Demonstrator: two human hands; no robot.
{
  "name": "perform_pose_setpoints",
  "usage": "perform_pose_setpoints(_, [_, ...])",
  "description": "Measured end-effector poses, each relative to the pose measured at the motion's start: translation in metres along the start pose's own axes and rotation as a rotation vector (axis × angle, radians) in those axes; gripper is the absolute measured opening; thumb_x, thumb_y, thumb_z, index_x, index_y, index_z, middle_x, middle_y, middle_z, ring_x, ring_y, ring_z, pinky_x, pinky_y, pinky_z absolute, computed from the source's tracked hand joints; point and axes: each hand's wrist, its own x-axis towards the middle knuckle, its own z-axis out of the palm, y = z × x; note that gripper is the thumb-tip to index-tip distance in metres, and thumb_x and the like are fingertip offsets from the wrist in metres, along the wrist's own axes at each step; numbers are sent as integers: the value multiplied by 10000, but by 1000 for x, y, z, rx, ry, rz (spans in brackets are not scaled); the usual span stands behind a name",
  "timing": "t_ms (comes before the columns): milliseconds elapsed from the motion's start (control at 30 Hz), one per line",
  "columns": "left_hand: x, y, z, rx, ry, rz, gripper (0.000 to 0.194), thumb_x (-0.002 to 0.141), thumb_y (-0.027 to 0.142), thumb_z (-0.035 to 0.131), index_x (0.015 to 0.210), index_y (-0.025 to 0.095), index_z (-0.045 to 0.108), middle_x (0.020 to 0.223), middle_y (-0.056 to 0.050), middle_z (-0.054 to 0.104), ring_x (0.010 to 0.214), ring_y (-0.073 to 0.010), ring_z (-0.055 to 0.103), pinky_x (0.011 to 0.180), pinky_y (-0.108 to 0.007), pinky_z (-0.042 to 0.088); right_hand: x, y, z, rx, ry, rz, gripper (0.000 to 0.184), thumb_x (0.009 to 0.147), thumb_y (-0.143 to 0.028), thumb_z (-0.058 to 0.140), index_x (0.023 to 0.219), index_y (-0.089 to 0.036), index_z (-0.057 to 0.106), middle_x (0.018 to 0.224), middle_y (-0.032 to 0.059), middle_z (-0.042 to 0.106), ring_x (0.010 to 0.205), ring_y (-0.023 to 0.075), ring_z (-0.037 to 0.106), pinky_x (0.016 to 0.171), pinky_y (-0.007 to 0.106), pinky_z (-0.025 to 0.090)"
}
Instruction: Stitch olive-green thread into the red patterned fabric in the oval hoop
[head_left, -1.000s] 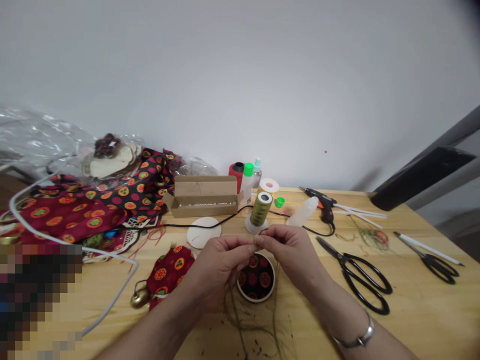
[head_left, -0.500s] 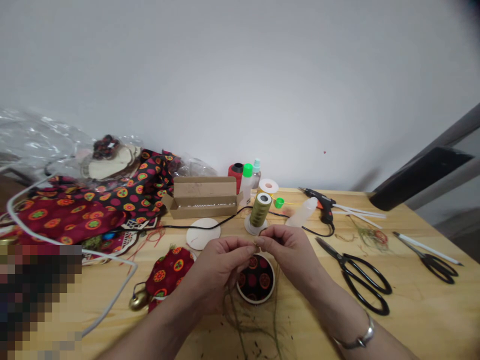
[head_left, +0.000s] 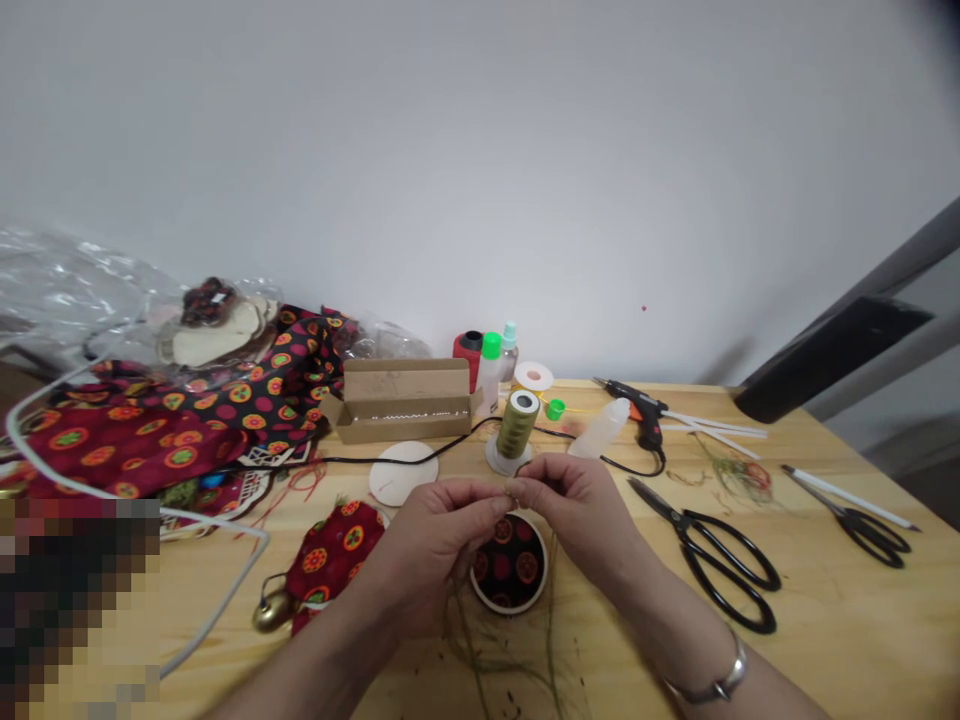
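Observation:
My left hand (head_left: 439, 540) and my right hand (head_left: 577, 515) meet fingertip to fingertip above a round disc covered in dark patterned fabric (head_left: 510, 572). Both pinch olive green thread (head_left: 551, 640), whose strands hang down to the table edge. Just behind the hands an olive thread spool (head_left: 517, 425) stands upright. A red patterned fabric piece (head_left: 330, 555) with a small brass bell (head_left: 270, 612) lies left of my left hand. A bare round wooden disc (head_left: 403, 470) lies behind it.
Large black scissors (head_left: 712, 560) lie right of my hands, smaller scissors (head_left: 862, 520) farther right. A glue gun (head_left: 641, 408), a fallen white bottle (head_left: 600, 430), small bottles (head_left: 491, 362) and an open cardboard box (head_left: 401, 400) line the back. Patterned fabric (head_left: 150, 420) and plastic wrap pile at left.
Both hands stay pinched together over the fabric disc, shifting only slightly. The view has drifted a little to the right and up.

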Motion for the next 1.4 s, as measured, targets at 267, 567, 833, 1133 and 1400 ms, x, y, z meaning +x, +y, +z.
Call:
perform_pose_setpoints(267, [-1, 3, 0, -23, 38, 5, 122, 661, 251, 684, 707, 139, 704, 391, 61, 477, 336, -15, 330, 352, -143, 204, -1, -2, -2, 17, -62, 3, 127, 678, -252, 632, 655, -134, 670, 559, -19, 564, 503, 78, 429, 498, 215, 350])
perform_pose_setpoints(567, [-2, 3, 4, -90, 33, -28, 120, 651, 242, 693, 673, 125, 675, 408, 55, 514, 347, -33, 408, 376, -139, 299, 1, 1, 1, 76, -30, 31, 116, 615, -234, 680, 602, -127, 636, 552, -9, 575, 514, 90, 458, 514, 226, 368])
perform_pose_setpoints(833, [-2, 2, 2, 82, 56, 37, 173, 682, 292, 659, 679, 120, 677, 397, 73, 439, 336, -10, 284, 344, -135, 163, 2, 8, 0, -98, -15, -86, 91, 695, -211, 603, 631, -147, 593, 578, -17, 550, 556, 105, 459, 530, 225, 365])
perform_pose_setpoints(1133, [-3, 12, 1, 477, 178, 260, 178, 723, 300, 608, 825, 208, 720, 765, -10, 702, 720, -148, 587, 643, -216, 437, 3, 3, -8, -321, 62, -250, 96, 761, -173, 538, 674, -166, 578, 628, -10, 591, 608, 119, 506, 584, 220, 380])
perform_pose_setpoints(1400, [-9, 10, 3, 792, 200, 324, 246, 763, 343, 534, 705, 171, 701, 646, -4, 661, 633, -151, 551, 558, -214, 408, 2, 1, -10, -296, 119, -218, 185, 781, -180, 516, 600, -167, 551, 574, -22, 590, 581, 106, 510, 593, 214, 376])
